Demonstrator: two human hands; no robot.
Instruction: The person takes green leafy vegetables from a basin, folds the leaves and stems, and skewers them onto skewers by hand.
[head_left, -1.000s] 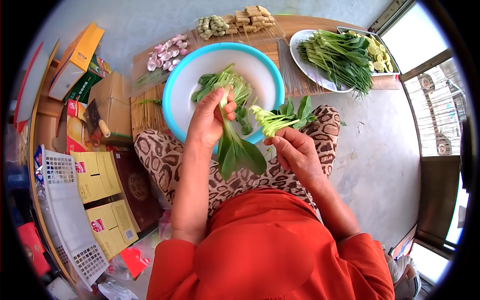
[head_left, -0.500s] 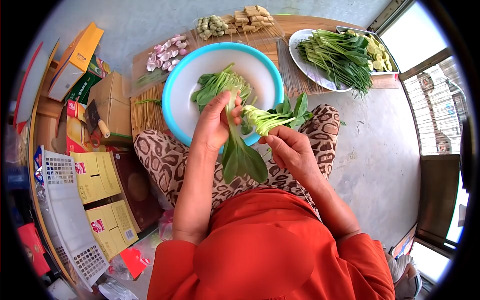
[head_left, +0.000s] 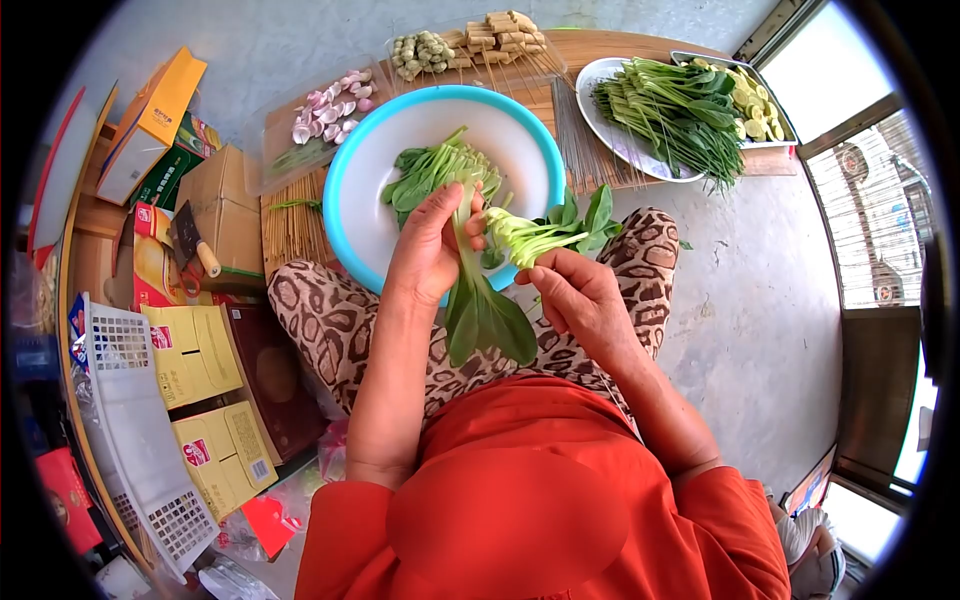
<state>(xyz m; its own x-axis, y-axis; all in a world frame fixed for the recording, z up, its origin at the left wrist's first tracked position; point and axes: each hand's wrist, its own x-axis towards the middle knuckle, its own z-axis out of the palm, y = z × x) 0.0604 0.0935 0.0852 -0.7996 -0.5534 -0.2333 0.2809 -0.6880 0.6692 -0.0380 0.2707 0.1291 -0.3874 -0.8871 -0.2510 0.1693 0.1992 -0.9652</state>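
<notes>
Over the near rim of a white basin with a turquoise edge (head_left: 341, 165), my left hand (head_left: 428, 240) is closed around the pale stalk of a leafy green (head_left: 487, 318), whose broad leaves hang down toward my lap. To the right, my right hand (head_left: 580, 292) pinches a gathered bunch of leafy greens (head_left: 536, 240); the pale stems point toward my left hand and the leaves spread to the right. A thin stick appears below my right hand, partly hidden by it. More cut greens (head_left: 440, 170) lie inside the basin.
A wooden table holds peeled shallots or garlic (head_left: 335, 105), skewered rolls (head_left: 505, 38), bare skewers (head_left: 295, 225), a plate (head_left: 600, 75) of greens and a tray of sliced pale vegetables (head_left: 757, 105). At left are a cleaver (head_left: 186, 236), boxes (head_left: 215, 200) and a white plastic basket (head_left: 130, 400).
</notes>
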